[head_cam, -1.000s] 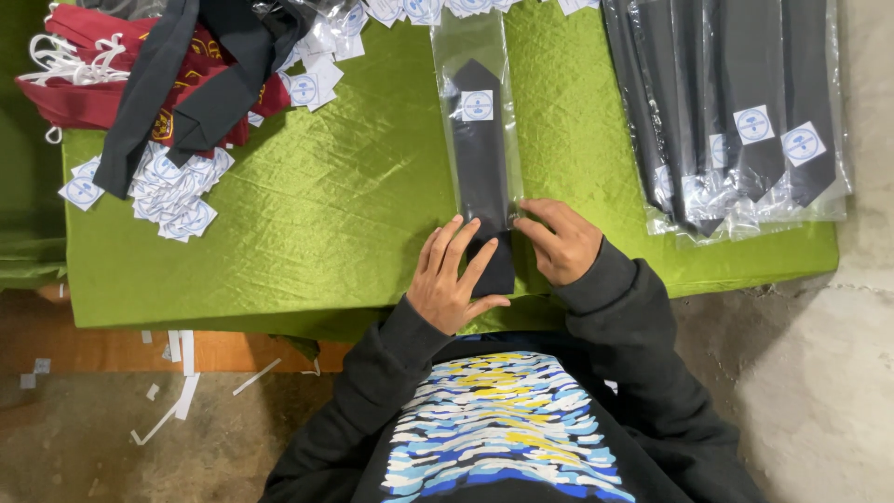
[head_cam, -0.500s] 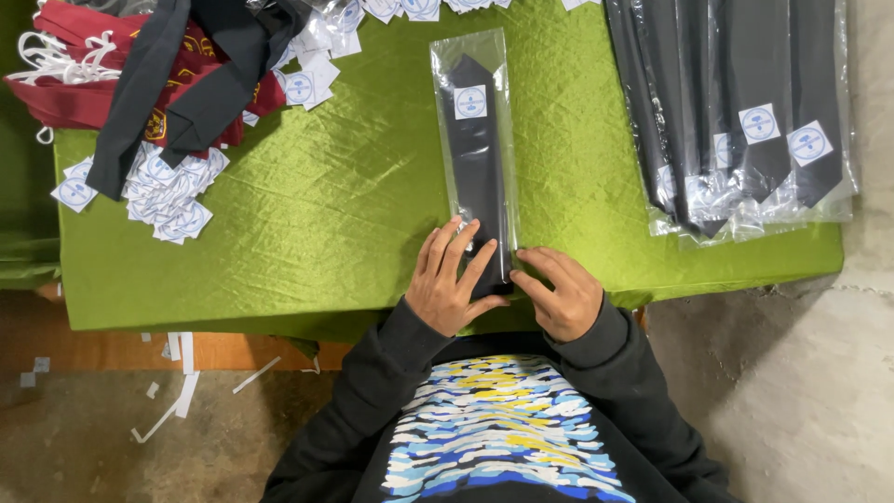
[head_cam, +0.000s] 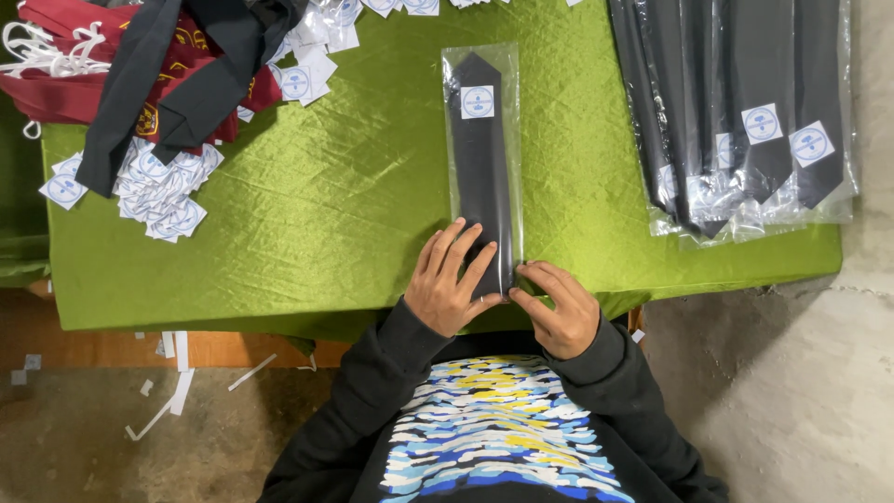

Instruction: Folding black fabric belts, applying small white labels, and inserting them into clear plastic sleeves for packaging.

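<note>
Seen from the head camera, you had a dark necktie in its clear sleeve [head_cam: 481, 168] lying lengthwise on the green cloth-covered table [head_cam: 354, 233], pointed end away from you, a white square label [head_cam: 478, 101] near that end. Your left hand [head_cam: 452, 279] lay flat, fingers spread and extended over the sleeve's near end. Your right hand [head_cam: 557, 307] had its fingers curled narrow, tips pinching the sleeve's near right corner at the table edge.

Compared with the view a second before, your right hand had dropped from beside the tie toward the table's near edge, and your left had slid with it; the sleeve itself kept its place. That shift suggested the work had moved to the open end of the bag, probably closing or folding its flap.

To the right lay a stack of bagged ties [head_cam: 745, 121]; at upper left, loose dark and red ties [head_cam: 158, 65] over scattered labels [head_cam: 158, 186].
</note>
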